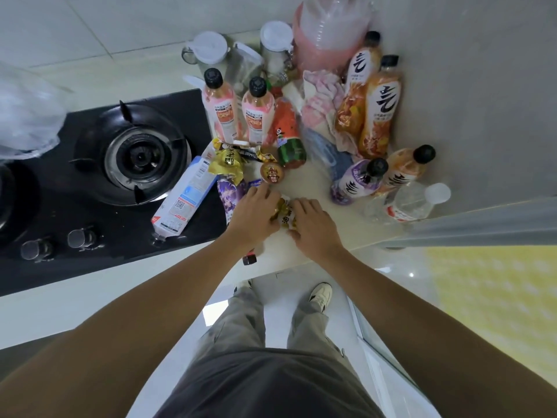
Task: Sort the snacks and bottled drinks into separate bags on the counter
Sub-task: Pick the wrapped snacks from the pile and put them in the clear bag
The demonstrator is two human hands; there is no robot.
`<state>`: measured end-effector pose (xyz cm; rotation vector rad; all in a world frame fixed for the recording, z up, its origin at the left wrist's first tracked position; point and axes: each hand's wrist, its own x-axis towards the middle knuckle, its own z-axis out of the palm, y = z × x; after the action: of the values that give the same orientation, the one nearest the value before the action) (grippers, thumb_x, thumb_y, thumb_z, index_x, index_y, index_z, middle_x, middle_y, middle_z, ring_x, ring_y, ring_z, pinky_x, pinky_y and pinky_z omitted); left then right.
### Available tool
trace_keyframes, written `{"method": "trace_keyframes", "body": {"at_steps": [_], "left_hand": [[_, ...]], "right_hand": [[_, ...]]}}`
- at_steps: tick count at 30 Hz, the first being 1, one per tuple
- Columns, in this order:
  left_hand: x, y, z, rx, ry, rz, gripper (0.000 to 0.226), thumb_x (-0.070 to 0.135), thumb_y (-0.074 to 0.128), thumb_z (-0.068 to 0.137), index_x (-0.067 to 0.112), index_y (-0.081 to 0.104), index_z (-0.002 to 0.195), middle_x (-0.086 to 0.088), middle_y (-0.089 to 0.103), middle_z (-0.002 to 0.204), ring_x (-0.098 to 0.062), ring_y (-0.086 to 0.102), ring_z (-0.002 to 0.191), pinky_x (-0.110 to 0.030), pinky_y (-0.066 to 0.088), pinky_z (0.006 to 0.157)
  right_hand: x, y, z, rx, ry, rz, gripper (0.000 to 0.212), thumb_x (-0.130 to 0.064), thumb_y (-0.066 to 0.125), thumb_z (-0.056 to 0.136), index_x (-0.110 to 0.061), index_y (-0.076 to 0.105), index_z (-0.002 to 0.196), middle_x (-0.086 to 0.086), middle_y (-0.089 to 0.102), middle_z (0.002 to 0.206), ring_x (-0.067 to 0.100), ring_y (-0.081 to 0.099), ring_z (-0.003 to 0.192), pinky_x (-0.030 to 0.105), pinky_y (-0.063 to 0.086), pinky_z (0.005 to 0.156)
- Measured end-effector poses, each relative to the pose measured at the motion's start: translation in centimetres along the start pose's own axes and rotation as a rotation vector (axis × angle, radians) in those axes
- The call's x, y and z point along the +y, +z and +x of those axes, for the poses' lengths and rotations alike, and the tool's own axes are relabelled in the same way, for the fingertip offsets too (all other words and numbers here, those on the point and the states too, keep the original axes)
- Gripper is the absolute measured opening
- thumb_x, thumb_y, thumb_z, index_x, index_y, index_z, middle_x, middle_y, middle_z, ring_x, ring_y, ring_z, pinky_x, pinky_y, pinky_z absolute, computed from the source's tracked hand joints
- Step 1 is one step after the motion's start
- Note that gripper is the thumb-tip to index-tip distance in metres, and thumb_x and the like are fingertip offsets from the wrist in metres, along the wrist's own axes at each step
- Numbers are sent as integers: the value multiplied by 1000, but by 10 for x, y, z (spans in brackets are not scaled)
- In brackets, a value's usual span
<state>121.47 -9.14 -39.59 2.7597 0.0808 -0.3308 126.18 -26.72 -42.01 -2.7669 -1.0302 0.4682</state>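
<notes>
Reaching forward over the counter (pixel 304 182) edge, both forearms are extended nearly straight, converging on one gold snack packet (pixel 284 214) near the front edge. The packet is gripped from both sides: left hand (pixel 254 217) with fingers curled over its left end, right hand (pixel 313 226) with fingers curled over its right end, palms down. (Thumbs are hidden under the hands.)

A second gold packet (pixel 230 159) is seen just beyond the left hand, beside a purple snack wrapper (pixel 230 196) and a small round snack cup (pixel 272 173). A white and blue carton (pixel 184 197) is laid tilted across the stove (pixel 90 188) edge. A dark bottle cap (pixel 249 258) is visible below the left wrist; the rest of that item is hidden.

Two pink bottles (pixel 220 105) are stood upright behind the snacks, next to a watermelon-print bottle (pixel 289 132). Two orange bottles (pixel 381 108) are leaned against the right wall. A purple bottle (pixel 357 181), another orange bottle (pixel 405 168) and a clear water bottle (pixel 413 202) are laid on their sides at right, close together.

A clear plastic bag (pixel 27 116) is seen at far left over the stove. A pink bag (pixel 324 40) is stood at the back by two lidded jars (pixel 211 49).
</notes>
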Motion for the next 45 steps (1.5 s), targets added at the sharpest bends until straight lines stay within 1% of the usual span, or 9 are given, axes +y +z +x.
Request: {"method": "trace_keyframes", "body": {"at_steps": [3,9,13,17,29,32,37,42,45], "left_hand": [[0,-3,-5,37,8,-38,53,31,81,77,10,59,120,-11,56,122,-31,54,107,-39,47,88],[3,-21,-29,164,-37,-81,55,28,75,78,14,55,128,-7,51,120,-27,50,106,-36,47,76],[0,-39,-61,312,-164,-122,41,25,75,78,13,58,113,-7,53,112,-30,53,97,-43,49,76],[-10,-52,-121,457,-350,-162,38,27,73,75,13,57,106,-5,51,104,-28,51,93,-39,47,69],[-83,-74,-340,717,-886,-141,39,25,74,74,17,52,105,2,45,101,-21,46,89,-36,46,66],[-114,-64,-396,751,-984,-168,37,27,72,75,17,51,104,2,44,100,-21,44,88,-38,46,65],[-177,-47,-487,743,-1067,-208,39,31,72,77,19,52,109,3,46,101,-19,45,89,-39,50,69],[-246,-55,-559,718,-1059,-229,41,34,74,77,20,54,110,5,44,100,-20,47,88,-31,38,68],[-283,-63,-578,699,-1054,-282,39,35,72,78,19,54,109,2,48,103,-19,47,90,-33,38,70]], "right_hand": [[0,2,-2,36,56,-41,58,-33,84,77,-11,56,123,8,59,112,30,55,103,42,56,76],[7,-7,-17,156,158,134,56,-35,80,76,-9,56,119,12,58,109,35,55,102,46,56,75],[-10,-36,-16,226,54,276,45,-46,72,78,-16,52,105,3,54,103,26,49,100,41,48,74],[-51,-60,-6,245,-142,316,49,-49,78,78,-16,52,105,2,56,104,25,50,103,39,45,74],[-282,-57,-13,93,-649,236,50,-54,78,79,-19,51,102,1,56,100,28,53,100,43,47,77],[-346,-36,-18,72,-716,192,50,-57,75,80,-20,52,104,-2,54,98,24,51,97,37,42,73],[-454,3,-26,-54,-734,189,47,-58,75,81,-25,49,102,-4,56,101,20,52,100,37,47,79],[-547,32,-30,-134,-714,199,47,-58,73,83,-22,51,103,1,57,100,26,56,101,43,49,81],[-586,47,-18,-166,-713,207,47,-56,72,85,-18,52,104,6,59,102,30,56,101,44,49,79]]}}
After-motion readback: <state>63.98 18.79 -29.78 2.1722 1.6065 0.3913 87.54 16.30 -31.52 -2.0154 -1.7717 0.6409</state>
